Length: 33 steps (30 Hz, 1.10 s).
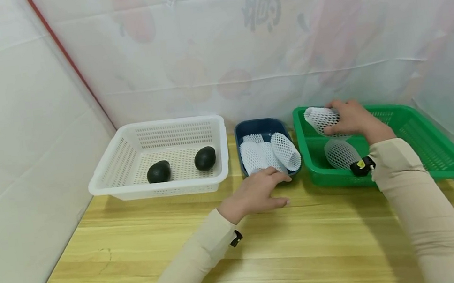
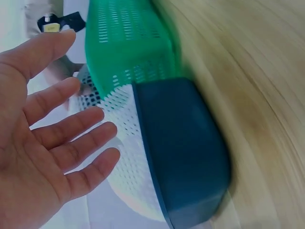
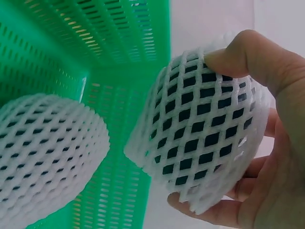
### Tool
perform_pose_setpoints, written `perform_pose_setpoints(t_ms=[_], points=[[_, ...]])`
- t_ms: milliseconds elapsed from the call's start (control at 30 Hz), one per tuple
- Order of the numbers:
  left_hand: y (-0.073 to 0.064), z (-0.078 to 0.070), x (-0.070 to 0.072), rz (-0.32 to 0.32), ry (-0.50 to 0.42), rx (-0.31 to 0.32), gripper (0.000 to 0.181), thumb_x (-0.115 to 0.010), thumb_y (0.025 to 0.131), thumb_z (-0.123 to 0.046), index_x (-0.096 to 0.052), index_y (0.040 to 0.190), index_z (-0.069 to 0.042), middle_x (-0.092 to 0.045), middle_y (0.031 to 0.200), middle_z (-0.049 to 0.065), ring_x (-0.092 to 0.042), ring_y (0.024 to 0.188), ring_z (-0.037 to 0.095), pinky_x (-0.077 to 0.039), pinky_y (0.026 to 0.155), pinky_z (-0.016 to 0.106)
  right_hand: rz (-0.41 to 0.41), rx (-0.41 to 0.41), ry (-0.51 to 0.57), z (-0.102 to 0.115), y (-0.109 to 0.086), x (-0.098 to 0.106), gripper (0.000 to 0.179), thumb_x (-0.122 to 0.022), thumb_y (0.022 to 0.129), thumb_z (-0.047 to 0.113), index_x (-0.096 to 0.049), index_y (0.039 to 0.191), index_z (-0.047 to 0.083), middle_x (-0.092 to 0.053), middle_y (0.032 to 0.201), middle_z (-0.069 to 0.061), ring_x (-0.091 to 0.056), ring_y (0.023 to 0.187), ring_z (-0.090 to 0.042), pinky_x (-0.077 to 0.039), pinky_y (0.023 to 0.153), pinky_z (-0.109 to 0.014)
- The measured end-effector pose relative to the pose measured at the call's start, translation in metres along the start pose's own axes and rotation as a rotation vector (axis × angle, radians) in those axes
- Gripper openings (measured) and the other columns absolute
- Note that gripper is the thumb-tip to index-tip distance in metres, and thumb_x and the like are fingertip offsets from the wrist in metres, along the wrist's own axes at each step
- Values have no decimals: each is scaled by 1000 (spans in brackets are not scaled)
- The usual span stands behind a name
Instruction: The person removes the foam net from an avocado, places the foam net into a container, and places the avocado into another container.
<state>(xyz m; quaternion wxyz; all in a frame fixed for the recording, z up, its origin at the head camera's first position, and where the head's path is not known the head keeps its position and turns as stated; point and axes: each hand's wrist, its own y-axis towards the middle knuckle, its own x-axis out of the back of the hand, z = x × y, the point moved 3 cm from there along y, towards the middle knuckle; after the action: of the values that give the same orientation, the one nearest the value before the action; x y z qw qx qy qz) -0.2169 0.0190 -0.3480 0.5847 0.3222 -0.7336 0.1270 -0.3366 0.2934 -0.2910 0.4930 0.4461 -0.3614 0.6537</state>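
Observation:
My right hand [image 1: 353,119] grips a dark avocado in a white foam net sleeve [image 3: 200,119], held over the left end of the green basket [image 1: 389,178]. Inside that basket lies another netted avocado [image 1: 340,153], seen also beside the held one in the right wrist view. My left hand [image 1: 254,194] hovers at the front edge of the small dark blue bin [image 1: 260,126], fingers spread and holding nothing. Several white foam nets [image 1: 254,154] fill the bin. In the left wrist view the left palm [image 2: 28,157] shows beside the bin's dark wall [image 2: 186,143].
To the left stands a white slotted basket [image 1: 181,185] with two bare avocados, one on the left [image 1: 158,172] and one on the right [image 1: 205,159]. All containers stand along the back of a wooden table [image 1: 292,256], before a white printed sheet [image 1: 200,60].

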Motion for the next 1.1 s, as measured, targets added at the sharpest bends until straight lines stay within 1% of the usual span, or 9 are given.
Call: perform_pose_setpoints(t_ms=[100,233,400,567,733,833,1000,1100], points=[[-5,4,0,-22,11,-23,43,-68,84,-37,-62,119,-12,-58,114,0,-53,102,11,-41,87,23,-20,15,-9,7,-4,-3,70,-65,83,32,-33,136,2,-33,116,-33,-36,94,-42,-38,68,-55],[-10,7,0,-41,0,-27,42,-69,83,-35,-63,117,-11,-59,114,1,-53,102,12,-42,86,23,-30,20,-24,19,-12,-8,71,-68,81,36,-35,137,6,-32,117,-31,-36,92,-40,-39,66,-54],[-16,11,0,-37,-25,2,44,-68,84,-36,-62,119,-11,-57,116,1,-51,105,11,-42,86,22,-38,22,-54,36,-21,-9,71,-70,79,38,-38,136,10,-33,118,-29,-36,93,-40,-40,63,-52],[-20,17,3,-28,-35,35,44,-69,83,-35,-62,119,-10,-56,117,1,-51,105,12,-42,87,23,-31,45,-55,47,-29,-6,70,-70,78,36,-38,135,10,-34,117,-28,-37,93,-39,-40,64,-51],[-23,20,6,-33,-55,43,43,-69,84,-34,-62,118,-10,-56,118,1,-52,105,12,-42,88,23,-29,97,-68,53,-37,-5,68,-70,79,34,-39,134,9,-41,116,-27,-42,91,-38,-40,66,-49],[-26,22,7,-45,-67,44,43,-69,84,-33,-62,118,-9,-56,119,2,-53,105,13,-43,86,24,-39,125,-97,58,-41,-5,68,-71,79,34,-41,134,9,-46,115,-25,-46,90,-36,-41,65,-47],[-33,27,7,-60,-53,43,42,-69,84,-33,-62,117,-8,-57,116,4,-54,102,15,-45,81,26,-57,133,-119,66,-49,-8,67,-72,77,33,-44,133,11,-45,116,-25,-45,90,-36,-43,61,-46],[-36,29,6,-53,-64,55,42,-69,84,-32,-62,118,-9,-57,116,4,-54,103,16,-45,81,27,-59,136,-132,71,-54,-10,67,-73,76,33,-44,133,12,-44,117,-25,-44,91,-36,-43,60,-46]])
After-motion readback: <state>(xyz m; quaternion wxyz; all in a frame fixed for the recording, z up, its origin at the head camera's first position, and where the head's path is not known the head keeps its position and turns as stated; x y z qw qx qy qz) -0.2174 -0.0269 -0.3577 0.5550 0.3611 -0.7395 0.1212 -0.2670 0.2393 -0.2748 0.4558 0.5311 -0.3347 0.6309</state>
